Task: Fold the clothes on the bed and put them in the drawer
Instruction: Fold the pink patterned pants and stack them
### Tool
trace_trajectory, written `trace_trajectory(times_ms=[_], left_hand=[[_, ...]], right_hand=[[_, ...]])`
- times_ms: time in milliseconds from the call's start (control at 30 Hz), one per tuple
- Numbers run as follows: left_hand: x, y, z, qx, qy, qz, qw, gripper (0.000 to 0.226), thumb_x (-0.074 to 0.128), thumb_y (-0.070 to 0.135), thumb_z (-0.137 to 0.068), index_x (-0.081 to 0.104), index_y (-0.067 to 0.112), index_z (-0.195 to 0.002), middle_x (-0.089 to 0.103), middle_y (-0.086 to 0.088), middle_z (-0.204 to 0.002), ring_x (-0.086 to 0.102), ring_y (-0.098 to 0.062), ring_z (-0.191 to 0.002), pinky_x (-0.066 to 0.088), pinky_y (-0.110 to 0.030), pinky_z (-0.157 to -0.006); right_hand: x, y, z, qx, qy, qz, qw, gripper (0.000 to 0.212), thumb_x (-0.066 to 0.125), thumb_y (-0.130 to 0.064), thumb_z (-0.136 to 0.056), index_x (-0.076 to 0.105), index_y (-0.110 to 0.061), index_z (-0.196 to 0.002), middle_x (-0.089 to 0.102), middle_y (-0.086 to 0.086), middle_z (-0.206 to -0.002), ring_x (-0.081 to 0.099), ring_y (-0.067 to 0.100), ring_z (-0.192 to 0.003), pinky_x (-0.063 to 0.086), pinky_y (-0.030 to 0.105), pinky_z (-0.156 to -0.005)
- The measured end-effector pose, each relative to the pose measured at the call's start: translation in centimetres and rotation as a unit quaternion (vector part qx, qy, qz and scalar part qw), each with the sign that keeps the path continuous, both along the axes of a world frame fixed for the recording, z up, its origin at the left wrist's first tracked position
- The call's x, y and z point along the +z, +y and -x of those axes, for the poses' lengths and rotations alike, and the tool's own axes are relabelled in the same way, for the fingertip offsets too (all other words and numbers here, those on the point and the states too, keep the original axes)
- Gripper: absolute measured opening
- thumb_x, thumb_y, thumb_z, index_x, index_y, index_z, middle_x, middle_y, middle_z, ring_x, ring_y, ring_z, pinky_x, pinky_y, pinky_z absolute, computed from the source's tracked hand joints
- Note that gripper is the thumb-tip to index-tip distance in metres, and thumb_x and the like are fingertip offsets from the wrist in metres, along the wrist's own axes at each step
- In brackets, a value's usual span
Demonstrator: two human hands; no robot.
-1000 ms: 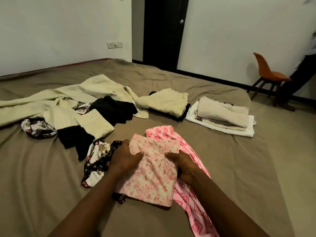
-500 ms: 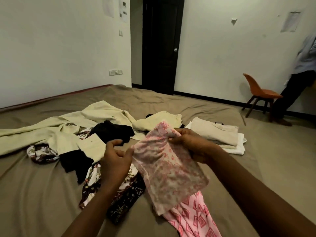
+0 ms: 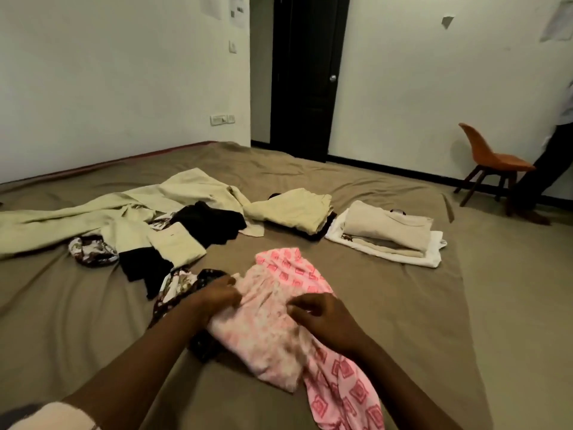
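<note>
Gripping the pale pink garment (image 3: 263, 330) on the bed (image 3: 93, 321), the left hand (image 3: 217, 294) and right hand (image 3: 322, 315) curl their fingers into it (edges blurred); it overlies a brighter pink cloth (image 3: 288, 268). Beyond lies a folded beige stack (image 3: 387, 231).

The bed (image 3: 310, 181) is brown and a little wrinkled. On its left part lie a long cream garment (image 3: 93, 209), black clothes (image 3: 210, 221), a small folded cream piece (image 3: 176, 243) and two flowered cloths (image 3: 93, 251), loose and partly overlapping. Further right are a folded cream pile (image 3: 291, 209) and a beige-and-white stack (image 3: 387, 231), and near the front a pale pink garment (image 3: 263, 330) lies over a bright pink cloth (image 3: 291, 268).
</note>
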State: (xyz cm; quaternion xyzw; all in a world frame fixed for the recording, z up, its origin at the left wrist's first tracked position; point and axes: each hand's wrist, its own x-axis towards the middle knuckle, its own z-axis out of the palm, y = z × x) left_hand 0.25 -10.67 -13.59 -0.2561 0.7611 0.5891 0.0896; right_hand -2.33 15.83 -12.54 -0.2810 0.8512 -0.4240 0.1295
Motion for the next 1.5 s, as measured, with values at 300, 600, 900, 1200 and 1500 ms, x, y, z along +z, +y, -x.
trace_trajectory(times_ms=[300, 600, 900, 1200, 1500], left_hand=[[-3.4, -1.3, -1.3, 0.158, 0.039, -0.057, 0.985, 0.044, 0.092, 0.034, -0.074, 0.076, 0.002, -0.1, 0.078, -0.016, -0.098, 0.075, -0.032, -0.09, 0.062, -0.046, -0.085], [1.3, 0.9, 2.1, 0.142, 0.075, -0.118, 0.98, 0.03, 0.08, 0.01, -0.086, 0.07, 0.002, -0.113, 0.078, -0.02, -0.093, 0.076, -0.037, -0.082, 0.064, -0.047, -0.072], [8.4, -2.2, 19.8, 0.06, 0.33, -0.051, 0.941, 0.017, 0.068, 0.021, -0.099, 0.069, 0.023, -0.116, 0.076, -0.005, -0.109, 0.075, -0.024, -0.095, 0.061, -0.041, -0.08], [6.7, -7.1, 45.2, 0.04, 0.285, -0.054, 0.956, 0.025, 0.062, 0.017, -0.102, 0.067, 0.009, -0.126, 0.072, -0.019, -0.118, 0.073, -0.032, -0.099, 0.062, -0.04, -0.081], [-5.1, -8.3, 47.2, 0.035, 0.097, 0.277, 0.955, 0.086, 0.052, 0.075, -0.091, 0.046, 0.011, -0.148, 0.055, -0.014, -0.147, 0.052, -0.036, -0.134, 0.041, -0.039, -0.107]], right_hand=[[-7.7, -1.8, 0.5, -0.298, -0.2, 0.024, 0.933, 0.053, 0.075, -0.062, -0.074, 0.066, -0.016, -0.099, 0.07, 0.001, -0.095, 0.068, 0.025, -0.087, 0.051, 0.031, -0.07], [-4.6, -3.4, 3.5, -0.349, -0.365, 0.212, 0.837, 0.02, 0.078, -0.005, -0.086, 0.064, -0.003, -0.1, 0.071, 0.019, -0.104, 0.069, 0.035, -0.093, 0.058, 0.039, -0.069], [2.4, -5.3, 20.0, -0.34, -0.09, 0.34, 0.872, 0.016, 0.073, -0.04, -0.093, 0.075, -0.024, -0.092, 0.076, 0.007, -0.088, 0.071, 0.018, -0.084, 0.058, 0.04, -0.076], [1.9, -9.5, 42.8, -0.39, -0.067, 0.349, 0.849, 0.031, 0.074, -0.046, -0.074, 0.075, -0.021, -0.092, 0.075, -0.002, -0.08, 0.068, 0.02, -0.071, 0.057, 0.038, -0.073], [-7.4, -8.6, 42.4, -0.376, -0.235, 0.186, 0.877, 0.042, 0.068, -0.052, -0.094, 0.061, -0.01, -0.097, 0.062, 0.007, -0.067, 0.055, 0.018, -0.044, 0.047, 0.027, -0.046]])
